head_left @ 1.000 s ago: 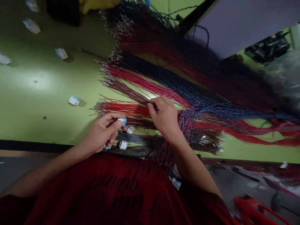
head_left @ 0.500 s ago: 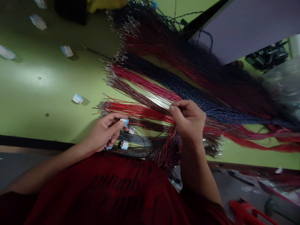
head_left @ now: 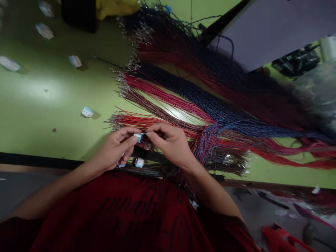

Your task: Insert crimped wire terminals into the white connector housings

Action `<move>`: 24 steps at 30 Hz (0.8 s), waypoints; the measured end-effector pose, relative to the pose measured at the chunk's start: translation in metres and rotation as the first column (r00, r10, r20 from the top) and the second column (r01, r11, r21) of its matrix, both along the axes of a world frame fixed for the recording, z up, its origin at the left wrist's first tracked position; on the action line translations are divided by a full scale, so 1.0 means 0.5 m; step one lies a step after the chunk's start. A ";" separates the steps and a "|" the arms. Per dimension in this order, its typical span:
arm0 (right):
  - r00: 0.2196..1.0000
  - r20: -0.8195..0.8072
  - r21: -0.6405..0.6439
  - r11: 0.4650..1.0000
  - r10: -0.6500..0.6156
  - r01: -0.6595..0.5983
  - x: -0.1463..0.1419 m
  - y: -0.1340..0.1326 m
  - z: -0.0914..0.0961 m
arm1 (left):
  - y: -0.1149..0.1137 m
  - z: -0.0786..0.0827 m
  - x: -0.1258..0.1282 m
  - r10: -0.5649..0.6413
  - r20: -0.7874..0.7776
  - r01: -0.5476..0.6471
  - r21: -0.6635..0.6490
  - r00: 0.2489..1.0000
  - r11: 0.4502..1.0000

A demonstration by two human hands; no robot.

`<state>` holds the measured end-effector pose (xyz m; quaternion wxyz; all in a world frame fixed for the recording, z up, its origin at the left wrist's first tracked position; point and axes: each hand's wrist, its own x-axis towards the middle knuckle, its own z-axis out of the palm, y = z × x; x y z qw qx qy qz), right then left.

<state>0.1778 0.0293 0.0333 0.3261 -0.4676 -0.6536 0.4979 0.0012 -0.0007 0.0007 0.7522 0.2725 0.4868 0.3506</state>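
Head view: dark red shirt (head_left: pixel 118 213) nearest, at the bottom. Beyond it, a white-and-blue connector (head_left: pixel 139 162) on grey wires (head_left: pixel 154 170), just below the hands.

Left hand (head_left: pixel 115 147): thumb and index clamped on the held connector (head_left: pixel 138 137), which pokes out past the fingertips toward the right hand. Other fingers curled; another connector (head_left: pixel 122 164) sits at their lower edge, can't tell if gripped.

Right hand (head_left: pixel 173 143): thumb and index together, pinching a thin wire end (head_left: pixel 144 133) right at the held connector. Can't tell whether the tip is inside. Remaining fingers bent, tucked behind.

Just past the hands: red wires (head_left: pixel 131 119), then brown wires (head_left: pixel 154 106), crimson wires (head_left: pixel 162 90), blue-black twisted wires (head_left: pixel 183 85), metal tips pointing left. All on the green table (head_left: pixel 65 133). Loose connector (head_left: pixel 87 112) off to the left, apart from the wires; more scattered farther up. Far edge: something yellow (head_left: pixel 115 7) beside a black object (head_left: pixel 78 15).
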 end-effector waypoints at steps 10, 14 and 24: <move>0.987 0.145 -0.082 0.993 -0.073 0.086 0.019 -0.004 -0.026 | 0.011 0.002 -0.003 0.014 0.057 -0.010 -0.061 0.998 0.998; 0.990 0.136 -0.081 0.995 -0.045 0.056 0.012 -0.008 -0.021 | 0.008 0.000 -0.006 0.016 0.066 -0.011 -0.072 0.998 0.997; 0.983 0.185 -0.075 0.997 -0.007 0.021 0.011 -0.012 -0.022 | 0.002 0.004 -0.002 -0.031 -0.049 0.033 0.025 0.998 0.999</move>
